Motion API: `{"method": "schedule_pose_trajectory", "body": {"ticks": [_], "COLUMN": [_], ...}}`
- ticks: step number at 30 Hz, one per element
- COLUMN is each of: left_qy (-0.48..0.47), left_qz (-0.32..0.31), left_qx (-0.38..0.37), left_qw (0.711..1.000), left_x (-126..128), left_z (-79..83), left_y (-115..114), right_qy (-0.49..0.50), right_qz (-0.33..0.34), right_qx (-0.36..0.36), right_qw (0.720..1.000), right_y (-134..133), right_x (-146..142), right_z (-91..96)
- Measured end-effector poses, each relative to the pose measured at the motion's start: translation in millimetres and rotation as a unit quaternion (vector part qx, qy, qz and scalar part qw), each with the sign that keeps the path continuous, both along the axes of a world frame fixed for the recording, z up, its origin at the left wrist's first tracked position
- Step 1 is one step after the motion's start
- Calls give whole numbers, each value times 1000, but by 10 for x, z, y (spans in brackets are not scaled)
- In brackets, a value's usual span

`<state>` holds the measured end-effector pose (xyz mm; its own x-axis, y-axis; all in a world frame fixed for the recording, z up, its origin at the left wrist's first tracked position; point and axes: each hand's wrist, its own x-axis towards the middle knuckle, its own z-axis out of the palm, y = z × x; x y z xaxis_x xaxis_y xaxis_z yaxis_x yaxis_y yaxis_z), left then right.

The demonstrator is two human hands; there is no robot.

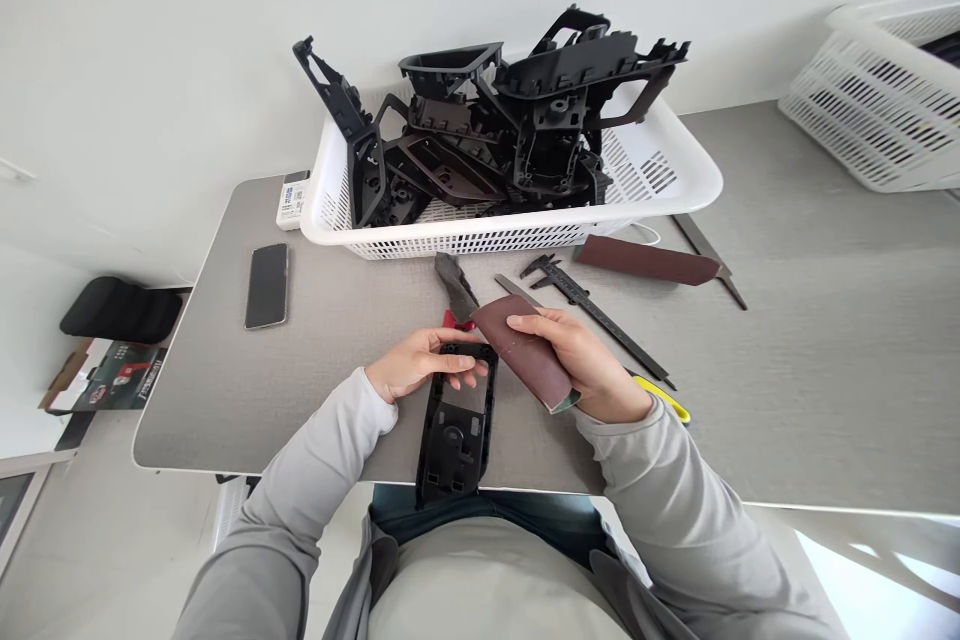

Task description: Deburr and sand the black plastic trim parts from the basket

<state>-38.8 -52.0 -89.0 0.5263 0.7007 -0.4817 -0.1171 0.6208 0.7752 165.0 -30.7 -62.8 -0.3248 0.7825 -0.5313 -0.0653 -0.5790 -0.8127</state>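
Note:
A black plastic frame part point(452, 455) is gripped near its top end by my left hand point(424, 363), with fingers passing through its rectangular opening. The part's lower end reaches past the table's front edge. In my right hand point(581, 355) is a curled sheet of brown sandpaper point(525, 350), my thumb lying on top. Its near corner comes close to the frame's upper right corner; whether they touch I cannot tell. Just beyond my hands lie a dark grey cloth-like thing point(454, 288) and a red object point(456, 320), partly hidden.
A white basket point(517, 238) heaped with black plastic parts point(480, 150) stands at the back. Right of centre lie calipers point(600, 320), another sandpaper roll point(649, 262), a file point(709, 255) and a yellow handle point(667, 400). At left are a phone point(266, 286) and small box point(291, 202). Another basket point(877, 110) stands right.

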Motion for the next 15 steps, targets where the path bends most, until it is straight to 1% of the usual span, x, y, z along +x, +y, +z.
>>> {"method": "schedule_pose_trajectory", "body": {"ticks": [2, 4, 8, 12, 15], "left_qy": [22, 35, 51, 79, 86], "left_qz": [-27, -65, -140, -159, -158], "left_qx": [-3, -3, -5, 9, 18], "left_qw": [999, 997, 989, 984, 983], "left_x": [3, 1, -18, -40, -46], "left_z": [14, 40, 95, 105, 103], "left_y": [-13, -27, -46, -42, -38], "right_qy": [-14, -30, -48, -64, -71], "right_qz": [2, 21, 108, 170, 198], "right_qx": [-4, -24, -42, -39, -38], "right_qw": [1000, 999, 992, 983, 977], "right_y": [15, 28, 43, 54, 62], "right_x": [29, 68, 163, 202, 184], "right_z": [-6, -5, 23, 45, 45]}}
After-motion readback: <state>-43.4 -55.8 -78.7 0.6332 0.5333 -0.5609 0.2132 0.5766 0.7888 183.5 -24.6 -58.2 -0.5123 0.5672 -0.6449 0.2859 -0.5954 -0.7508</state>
